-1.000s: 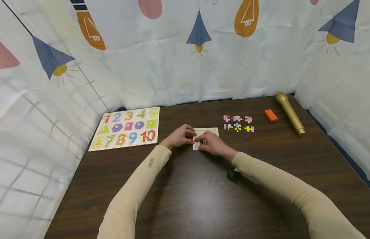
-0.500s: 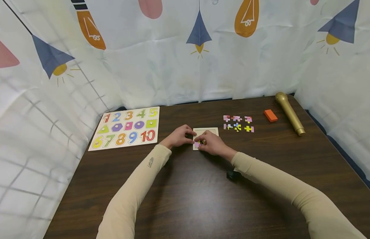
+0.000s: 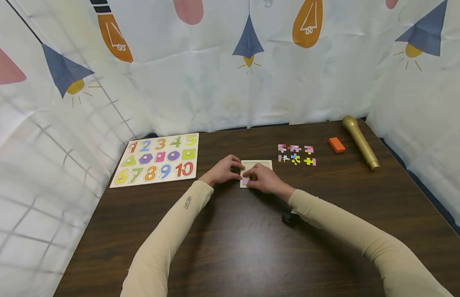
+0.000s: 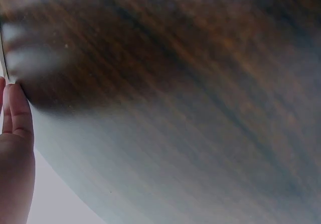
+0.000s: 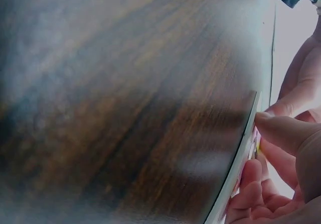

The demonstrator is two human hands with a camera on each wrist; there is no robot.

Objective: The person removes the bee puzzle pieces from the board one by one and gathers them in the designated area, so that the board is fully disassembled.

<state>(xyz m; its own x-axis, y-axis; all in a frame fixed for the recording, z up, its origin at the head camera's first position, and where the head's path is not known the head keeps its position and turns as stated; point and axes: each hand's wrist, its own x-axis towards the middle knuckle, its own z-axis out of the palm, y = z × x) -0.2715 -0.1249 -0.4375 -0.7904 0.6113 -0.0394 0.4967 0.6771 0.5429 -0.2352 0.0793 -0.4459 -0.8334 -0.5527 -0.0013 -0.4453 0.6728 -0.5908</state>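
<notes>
At centre, right grip (image 3: 265, 178), closed with thumb and forefinger about a small puzzle piece (image 3: 246, 180); purple, yellow and black on the visible part, the rest hidden under the hand. Piece at the near left corner of a square, pale tray (image 3: 259, 161); cannot tell whether fully seated or slightly raised. In the right wrist view, thumb beside the tray's edge, other fingers curled, with a trace of pink and yellow close to the fingertips.

Opposite, left grip (image 3: 225, 169), with thumb and forefinger spread and touching the left rim of the tray; cannot tell whether pinching or merely resting against the rim. Largely cut off in the left wrist view.

To the right of the tray and apart from it, six loose pieces (image 3: 295, 148) in two rows of three: mostly pink in the far row, more yellow and blue in the near row. Farther right, an orange block (image 3: 337, 145), then a gold microphone (image 3: 361, 142) lying aslant near the table's far right corner. To the left, a number board (image 3: 167, 149) with numerals 1 to 10 and a middle row of coloured shapes.

Beneath all, a dark, wood-grained table (image 3: 245, 243); behind, a white curtain (image 3: 200, 95) printed with lamps and bulbs.
</notes>
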